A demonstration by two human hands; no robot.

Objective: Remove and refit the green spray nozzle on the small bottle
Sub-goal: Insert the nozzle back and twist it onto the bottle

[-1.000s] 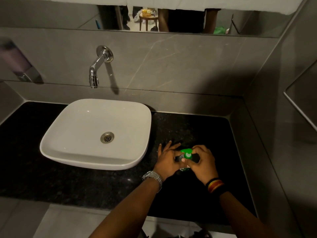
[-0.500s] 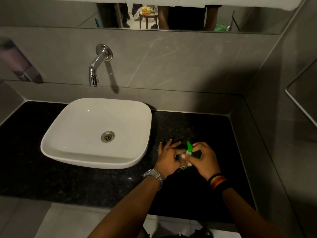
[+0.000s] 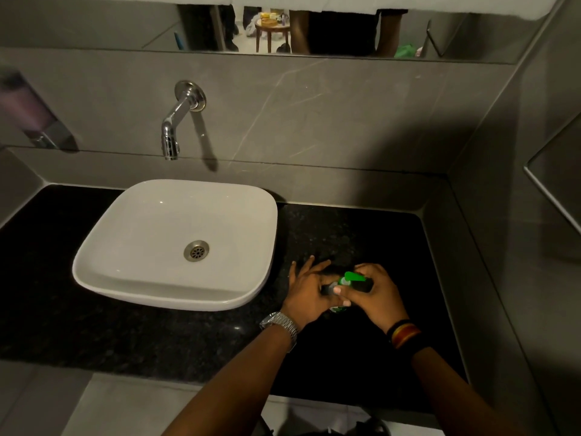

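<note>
A small bottle (image 3: 338,308) stands on the black counter, almost wholly hidden between my hands; only a sliver of its label shows low down. My left hand (image 3: 306,294) wraps its side, thumb on it, fingers spread. The green spray nozzle (image 3: 353,276) sits at the bottle's top, its spout pointing right. My right hand (image 3: 375,295) pinches the nozzle from the right with thumb and fingers. Whether the nozzle is seated or lifted off the neck I cannot tell.
A white basin (image 3: 103,269) sits on the black stone counter (image 3: 361,234) just left of my hands, under a chrome wall tap (image 3: 177,121). Grey tiled walls close in behind and to the right. A soap dispenser (image 3: 31,114) hangs at far left.
The nozzle has turned: its spout pointed away from me half a second ago and now points right. My right hand's fingers shifted around it; the left hand stayed put.
</note>
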